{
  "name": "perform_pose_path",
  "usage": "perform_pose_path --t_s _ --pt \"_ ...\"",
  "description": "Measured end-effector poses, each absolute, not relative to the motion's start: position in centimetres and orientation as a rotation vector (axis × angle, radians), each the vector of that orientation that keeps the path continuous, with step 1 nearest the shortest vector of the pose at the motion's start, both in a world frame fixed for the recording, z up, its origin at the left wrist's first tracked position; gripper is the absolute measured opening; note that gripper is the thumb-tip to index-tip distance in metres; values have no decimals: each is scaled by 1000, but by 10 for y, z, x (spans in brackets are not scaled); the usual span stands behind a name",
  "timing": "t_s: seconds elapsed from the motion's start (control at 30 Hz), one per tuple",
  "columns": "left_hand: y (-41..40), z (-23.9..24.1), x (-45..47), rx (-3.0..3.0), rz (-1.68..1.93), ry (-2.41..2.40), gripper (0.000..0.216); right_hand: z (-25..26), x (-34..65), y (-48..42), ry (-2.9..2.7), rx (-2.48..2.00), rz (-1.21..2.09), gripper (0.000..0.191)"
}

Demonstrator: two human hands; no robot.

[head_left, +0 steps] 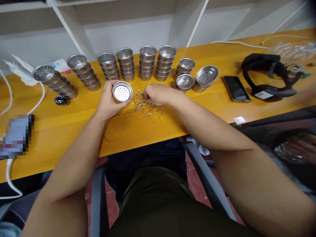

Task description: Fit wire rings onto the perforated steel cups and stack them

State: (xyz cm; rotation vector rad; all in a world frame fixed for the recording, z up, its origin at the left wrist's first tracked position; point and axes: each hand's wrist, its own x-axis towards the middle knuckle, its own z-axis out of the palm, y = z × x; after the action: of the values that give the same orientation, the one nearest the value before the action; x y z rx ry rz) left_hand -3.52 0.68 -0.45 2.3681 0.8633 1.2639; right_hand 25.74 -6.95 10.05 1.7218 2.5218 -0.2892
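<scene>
My left hand [108, 102] is wrapped round a perforated metal strainer cup [122, 92], its round mouth tilted up toward me so the holes in its bottom show. Just to the right, my right hand [155, 93] reaches into a loose pile of thin wire rings [145, 108] on the table. Its fingers are curled together among the wires, and what lies between the fingertips is hidden. A stray piece of curved wire [111, 141] rests on the table below my left wrist.
Several stacks of metal strainer cups [148, 62] line the back, with leaning stacks [55, 80] at the left and shorter stacks [206, 77] right. Farther right lie a black phone [236, 89] and a black headset [268, 79]. A white cable [10, 179] hangs at the left edge.
</scene>
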Motion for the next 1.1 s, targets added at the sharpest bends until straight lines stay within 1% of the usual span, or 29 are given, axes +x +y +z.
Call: perform_pose_path --t_s 0.17,0.3,0.33,0.43,0.63,0.73,0.8,0.93,1.1 --pt "10 -5 -38 2393 1295 825 102 94 249 -70 2440 1789 -305 24" --pt "9 -8 -35 2426 1313 791 98 81 260 -66 2652 1744 -394 32" --pt "9 -8 -34 2428 1315 788 99 78 262 -64 2714 1691 -431 32" --pt "7 -11 -30 2417 1316 773 102 70 267 -58 2812 1560 -519 22" --pt "4 -13 -25 2346 1305 776 110 66 274 -56 2962 1587 -580 15" --pt "2 -11 -24 2314 1294 815 108 67 277 -57 3047 1690 -653 14" --pt "-1 -8 -23 2296 1273 858 107 67 279 -54 3062 1828 -717 16" --pt "-6 -4 -19 2249 1230 961 103 59 281 -43 3107 2090 -795 13" --pt "-9 -2 -16 2219 1237 982 101 53 274 -43 3183 2199 -783 35"
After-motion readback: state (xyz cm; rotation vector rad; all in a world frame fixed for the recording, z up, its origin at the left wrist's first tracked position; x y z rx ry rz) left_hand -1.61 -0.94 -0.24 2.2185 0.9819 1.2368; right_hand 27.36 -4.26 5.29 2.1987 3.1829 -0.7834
